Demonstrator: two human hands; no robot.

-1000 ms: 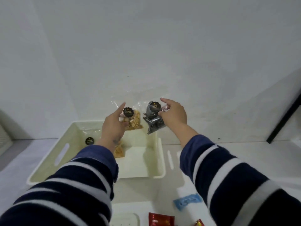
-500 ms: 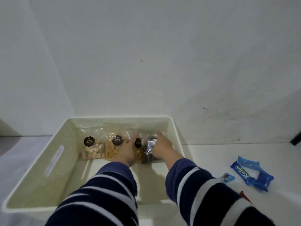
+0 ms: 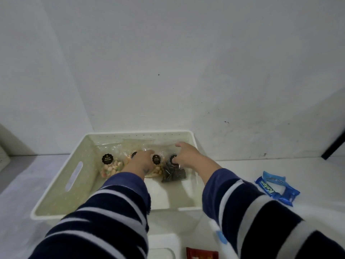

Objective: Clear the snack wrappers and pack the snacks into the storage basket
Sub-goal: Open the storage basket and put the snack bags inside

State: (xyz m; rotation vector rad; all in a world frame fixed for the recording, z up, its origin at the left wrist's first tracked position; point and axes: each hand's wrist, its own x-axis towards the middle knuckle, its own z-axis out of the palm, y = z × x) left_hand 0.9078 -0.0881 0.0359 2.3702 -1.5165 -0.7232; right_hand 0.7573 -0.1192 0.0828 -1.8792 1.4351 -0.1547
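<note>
**Clear cellophane bags being seated along the far wall of the basket**

Clear cellophane bags are lined up against the far wall of the cream storage basket [image 3: 56, 208]; from left to right, a bag of pastel puffs [image 3: 111, 166], a bag mostly hidden under the left hand [image 3: 142, 161], a bag of pale round snacks [image 3: 156, 168] and a dark bag of swirl-patterned biscuits [image 3: 172, 173] can be made out. The left hand is laid over the tops of the two middle bags; whether anything is pinched cannot be told, since the fingertips are turned away. The right hand [image 3: 188, 156] rests at the top of the dark bag with its fingers spread loosely; it seems to be letting go, not gripping.

The step would be done well if the bags were pressed upright and snug side by side, then released gently so that none topples forward; room should be left in the near half for what remains.

A blue wrapper [image 3: 278, 187] lies on the white table [image 3: 242, 165] right of the basket; a red packet [image 3: 201, 255] and a white container [image 3: 160, 254] are cut off by the lower edge; a small blue scrap [image 3: 221, 237] is partly covered by the right sleeve. The label print is too small to be read.
</note>
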